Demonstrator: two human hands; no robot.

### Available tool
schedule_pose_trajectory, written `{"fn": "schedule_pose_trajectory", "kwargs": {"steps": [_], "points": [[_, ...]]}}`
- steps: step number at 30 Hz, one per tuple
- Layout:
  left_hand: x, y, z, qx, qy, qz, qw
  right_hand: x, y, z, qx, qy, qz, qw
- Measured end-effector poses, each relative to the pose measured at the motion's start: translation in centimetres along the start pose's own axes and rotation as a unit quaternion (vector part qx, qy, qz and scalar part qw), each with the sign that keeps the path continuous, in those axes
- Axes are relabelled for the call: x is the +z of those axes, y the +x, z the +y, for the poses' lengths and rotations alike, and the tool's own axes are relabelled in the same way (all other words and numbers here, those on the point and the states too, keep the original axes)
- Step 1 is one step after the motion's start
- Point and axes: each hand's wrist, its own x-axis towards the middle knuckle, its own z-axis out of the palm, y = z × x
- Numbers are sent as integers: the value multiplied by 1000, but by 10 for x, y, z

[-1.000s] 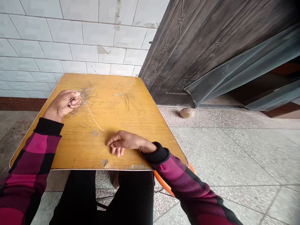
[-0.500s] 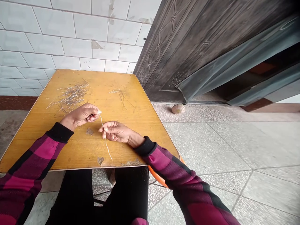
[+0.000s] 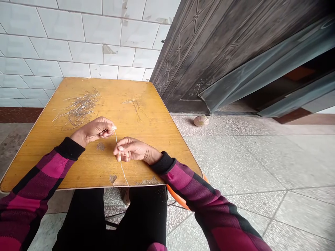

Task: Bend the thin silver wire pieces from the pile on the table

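Observation:
A thin, pale wire (image 3: pixel 123 169) runs between my two hands above the table. My left hand (image 3: pixel 95 130) is closed, pinching the wire's upper part between thumb and forefinger. Lower down, my right hand (image 3: pixel 132 149) pinches the same wire between thumb and fingertips. The free end hangs below my right hand, down to the table's front edge. Behind my left hand lies a tangled pile of thin wires (image 3: pixel 82 106), silvery and dark. A smaller bunch of wires (image 3: pixel 136 108) rests farther right.
The yellow wooden table (image 3: pixel 157 122) has chipped patches near its front edge. White wall tiles (image 3: pixel 102 29) rise behind it. To the right are a dark carved door (image 3: pixel 188 62), a grey-green curtain (image 3: pixel 235 83) and a roundish object (image 3: pixel 201 121) on the floor. An orange seat edge (image 3: pixel 178 198) shows below.
Both hands have shifted slightly right and toward me with the wire. Its free end has come down to the table's front edge. The view has moved a little.

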Motion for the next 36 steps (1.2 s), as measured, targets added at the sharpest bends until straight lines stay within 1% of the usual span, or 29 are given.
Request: {"fn": "schedule_pose_trajectory", "kwargs": {"steps": [5,8,11,14,16,19,21,23,27,31,33,36], "points": [[0,2,-5,-7,11,-8,1000,1,1,-2,10,-2,3,1000],[-1,4,-7,-6,7,-4,1000,2,1,-3,14,-5,23,1000],[-5,5,-8,6,-9,2,1000,4,0,-5,-2,-30,66,997],[-14,5,-7,13,-16,18,1000,6,-3,-8,-34,-65,133,988],[-21,4,-7,9,-18,39,999,6,-5,-11,-61,-81,190,977],[-30,2,-6,-1,-13,96,995,2,-7,-15,-93,-84,263,957],[-34,0,-5,-1,-2,140,990,-2,-7,-18,-100,-76,295,947],[-36,0,-6,10,12,172,985,-5,-6,-19,-103,-71,316,940],[-35,4,-11,59,22,222,973,-10,-4,-18,-114,-93,338,930],[-34,8,-15,76,0,280,957,-10,-5,-16,-115,-183,351,911],[-35,9,-16,84,-12,308,948,-8,-7,-14,-99,-223,339,909],[-36,8,-16,97,-26,331,938,-4,-10,-12,-71,-258,303,915]]}}
